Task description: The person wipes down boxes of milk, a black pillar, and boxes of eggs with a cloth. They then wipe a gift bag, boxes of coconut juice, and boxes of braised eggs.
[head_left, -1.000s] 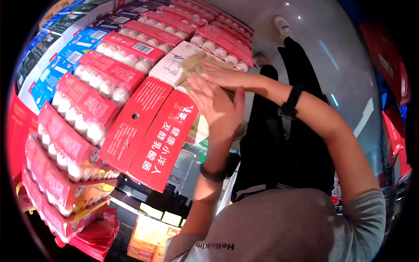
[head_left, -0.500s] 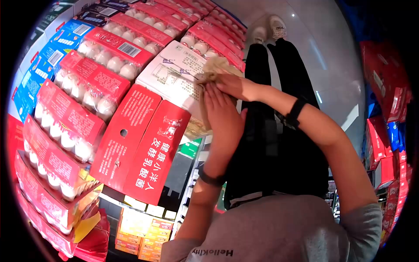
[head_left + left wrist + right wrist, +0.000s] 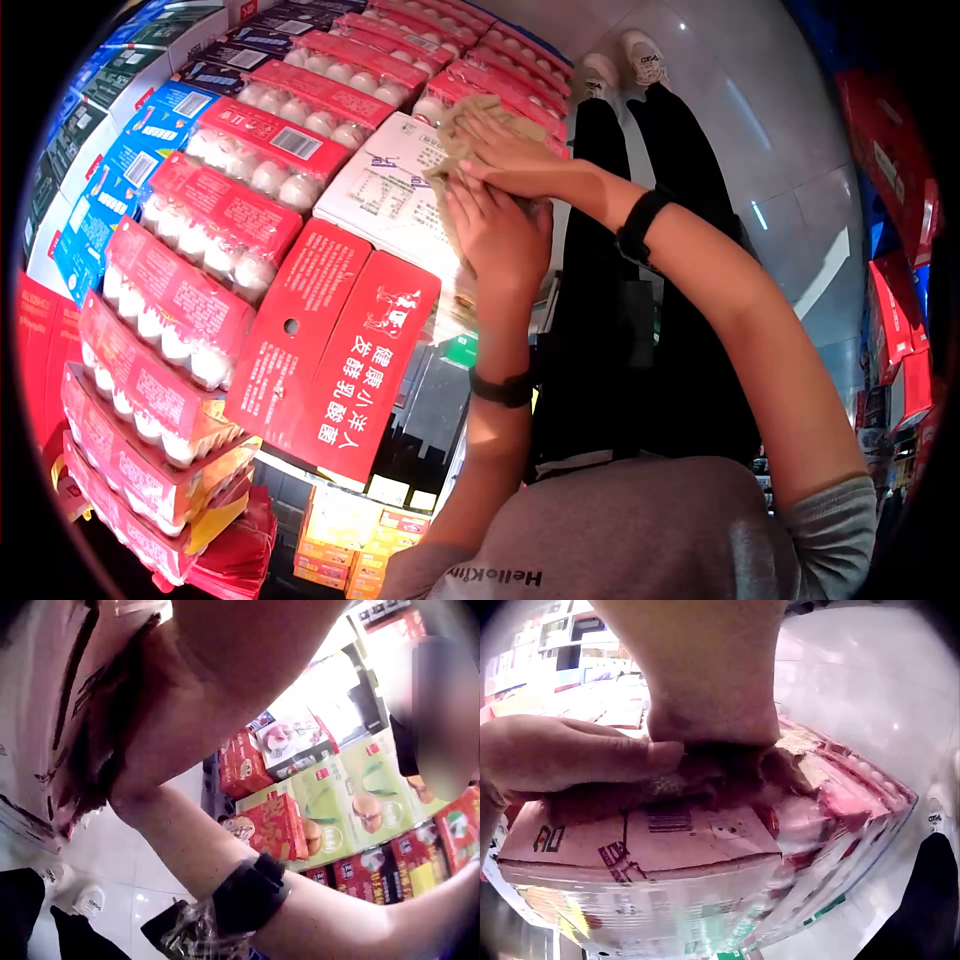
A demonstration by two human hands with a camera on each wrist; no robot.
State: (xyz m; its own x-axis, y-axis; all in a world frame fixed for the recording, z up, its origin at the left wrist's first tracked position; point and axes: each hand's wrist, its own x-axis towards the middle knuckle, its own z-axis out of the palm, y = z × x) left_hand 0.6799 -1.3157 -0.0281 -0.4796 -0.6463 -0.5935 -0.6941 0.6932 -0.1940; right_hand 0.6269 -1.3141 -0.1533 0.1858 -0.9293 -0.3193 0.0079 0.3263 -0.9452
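Note:
A crumpled beige cloth (image 3: 490,106) lies over the right side of a white printed carton (image 3: 385,175). My right hand (image 3: 525,165) presses on it from above with its fingers extended. Close below, my left hand (image 3: 498,235) lays straight fingers on the lower part of the same cloth. The two hands meet at the fingertips. In the right wrist view the cloth (image 3: 804,761) bunches beyond the carton top (image 3: 652,832), partly hidden by the hands. The left wrist view shows the right forearm with a black band (image 3: 251,892).
A red carton (image 3: 370,350) adjoins the white one on the near side. Plastic egg packs with red labels (image 3: 215,210) stand in rows at the left and back. Blue boxes (image 3: 150,140) line the far left. Grey floor and red boxes (image 3: 900,310) lie to the right.
Both hands and the cloth drew back along the carton's right side half a second ago, then moved forward again. The right hand's fingers now lie flatter, and the head view has shifted.

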